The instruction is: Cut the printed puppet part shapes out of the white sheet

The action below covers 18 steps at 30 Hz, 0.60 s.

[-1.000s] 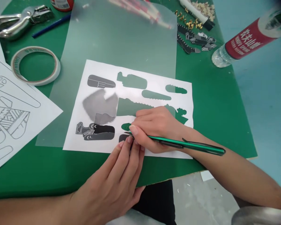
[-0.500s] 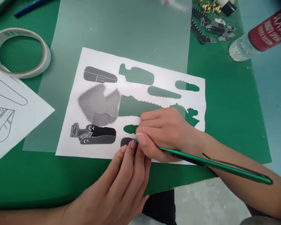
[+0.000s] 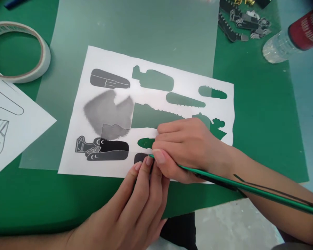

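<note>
A white sheet (image 3: 182,80) carries grey and black printed figures and several cut-out openings. My right hand (image 3: 185,149) is closed around a slim green metallic craft knife (image 3: 219,178), its long handle slanting back over the wrist. The knife's tip meets the sheet beside a dark printed shape (image 3: 141,158), mostly covered by fingers; the blade is too small to make out. My left hand (image 3: 138,198) has its fingers stretched out, fingertips pressing on the sheet's near edge close to the tip. A dark grey printed shape (image 3: 109,79) lies further back on the sheet.
Under the sheet are a translucent sheet (image 3: 135,27) and a green mat (image 3: 261,114). A tape roll (image 3: 45,57) rests on a line drawing (image 3: 28,118) at left. At upper right are cut dark pieces (image 3: 247,22), brass fasteners (image 3: 246,2) and a red-labelled bottle (image 3: 279,47).
The view has shifted and drawn slightly closer, so things sit further outward in it. Both hands keep nearly the same place on the sheet, with the knife's tip barely moved.
</note>
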Each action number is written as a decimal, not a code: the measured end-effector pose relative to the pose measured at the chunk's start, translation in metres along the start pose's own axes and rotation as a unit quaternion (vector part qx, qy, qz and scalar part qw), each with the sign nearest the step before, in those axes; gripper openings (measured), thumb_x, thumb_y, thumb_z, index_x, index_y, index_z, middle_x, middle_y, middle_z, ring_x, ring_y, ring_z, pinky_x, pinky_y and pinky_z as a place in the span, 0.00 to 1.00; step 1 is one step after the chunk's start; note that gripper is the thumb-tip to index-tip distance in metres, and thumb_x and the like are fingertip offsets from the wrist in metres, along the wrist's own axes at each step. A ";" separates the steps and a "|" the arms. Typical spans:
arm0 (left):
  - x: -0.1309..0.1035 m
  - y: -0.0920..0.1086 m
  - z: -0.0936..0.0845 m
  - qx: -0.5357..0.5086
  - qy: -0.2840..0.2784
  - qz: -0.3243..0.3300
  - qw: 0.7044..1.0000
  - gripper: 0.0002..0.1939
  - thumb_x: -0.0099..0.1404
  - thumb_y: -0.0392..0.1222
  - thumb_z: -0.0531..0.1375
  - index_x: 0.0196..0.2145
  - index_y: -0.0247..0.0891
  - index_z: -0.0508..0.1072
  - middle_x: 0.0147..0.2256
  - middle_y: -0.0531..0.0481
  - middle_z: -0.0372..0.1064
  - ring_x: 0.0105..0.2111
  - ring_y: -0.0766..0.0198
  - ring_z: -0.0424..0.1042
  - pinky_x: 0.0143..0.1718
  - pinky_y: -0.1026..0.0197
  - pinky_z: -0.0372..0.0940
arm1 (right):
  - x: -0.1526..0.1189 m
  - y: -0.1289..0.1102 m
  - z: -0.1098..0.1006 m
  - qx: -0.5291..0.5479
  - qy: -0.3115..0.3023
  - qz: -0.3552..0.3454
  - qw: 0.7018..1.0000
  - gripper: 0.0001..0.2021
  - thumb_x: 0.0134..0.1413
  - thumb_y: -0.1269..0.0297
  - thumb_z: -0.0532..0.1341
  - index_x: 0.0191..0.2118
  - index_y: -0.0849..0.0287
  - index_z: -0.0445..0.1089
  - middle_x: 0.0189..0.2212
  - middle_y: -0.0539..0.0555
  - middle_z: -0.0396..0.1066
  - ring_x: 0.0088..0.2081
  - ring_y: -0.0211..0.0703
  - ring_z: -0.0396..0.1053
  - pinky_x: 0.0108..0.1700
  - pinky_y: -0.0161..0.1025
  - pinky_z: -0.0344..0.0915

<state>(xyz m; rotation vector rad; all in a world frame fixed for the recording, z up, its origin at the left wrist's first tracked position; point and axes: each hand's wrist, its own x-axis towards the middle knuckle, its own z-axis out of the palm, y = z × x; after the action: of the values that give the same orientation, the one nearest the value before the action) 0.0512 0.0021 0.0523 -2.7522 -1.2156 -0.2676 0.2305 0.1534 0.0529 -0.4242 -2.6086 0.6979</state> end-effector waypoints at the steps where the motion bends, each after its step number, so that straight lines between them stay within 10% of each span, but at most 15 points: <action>1: 0.000 0.000 -0.001 0.000 -0.004 0.001 1.000 0.41 0.78 0.57 0.52 0.68 0.11 0.61 0.62 0.21 0.64 0.62 0.36 0.65 0.76 0.38 0.45 | 0.000 0.000 0.000 -0.001 0.000 -0.001 1.000 0.24 0.76 0.69 0.47 0.23 0.57 0.58 0.18 0.45 0.59 0.26 0.38 0.46 0.27 0.41 0.48; 18: 0.000 -0.003 0.000 0.000 0.001 0.001 1.000 0.41 0.77 0.58 0.52 0.67 0.12 0.63 0.62 0.22 0.64 0.62 0.38 0.66 0.76 0.38 0.46 | 0.009 0.004 -0.020 -0.078 -0.182 -0.026 0.980 0.22 0.79 0.64 0.43 0.28 0.56 0.55 0.22 0.47 0.60 0.28 0.39 0.52 0.28 0.40 0.50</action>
<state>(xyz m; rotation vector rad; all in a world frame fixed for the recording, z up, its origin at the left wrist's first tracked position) 0.0491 0.0043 0.0528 -2.7523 -1.2128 -0.2698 0.2323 0.1687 0.0692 -0.2935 -3.0225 0.6006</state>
